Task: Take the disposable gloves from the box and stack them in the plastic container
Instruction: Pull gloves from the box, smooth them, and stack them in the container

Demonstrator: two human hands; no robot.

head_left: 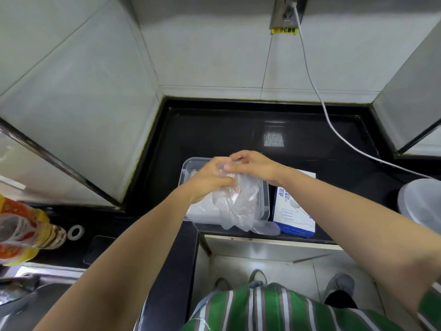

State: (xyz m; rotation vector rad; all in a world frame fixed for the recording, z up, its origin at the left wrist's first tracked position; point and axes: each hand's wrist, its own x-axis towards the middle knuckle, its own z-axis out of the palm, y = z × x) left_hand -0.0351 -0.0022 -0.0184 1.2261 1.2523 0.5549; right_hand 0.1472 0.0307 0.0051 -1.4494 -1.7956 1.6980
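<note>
I am at the step where the glove goes flat into the container. To do it well, I think I should pull the top edge straight with both hands. Then I should lower the glove slowly so it lies flat and does not bunch up. Its finger ends hang low, past the near wall of the container and over the edge of the counter. I should lift them in first, or they may end up outside. The glove is thin and floppy, so a quick move could fold it.

My left hand is curled round the top of the glove and holds it. My right hand is just beside it, with the fingertips of the two hands almost touching. It pinches the same top edge between thumb and fingers. Neither hand is spread out.

The glove hangs down from both hands, clear and crinkly. The container sits right under my hands. Something flat and white lies in it below my left hand, and I think it is gloves. The box lies under my right wrist, just beside the container.
</note>
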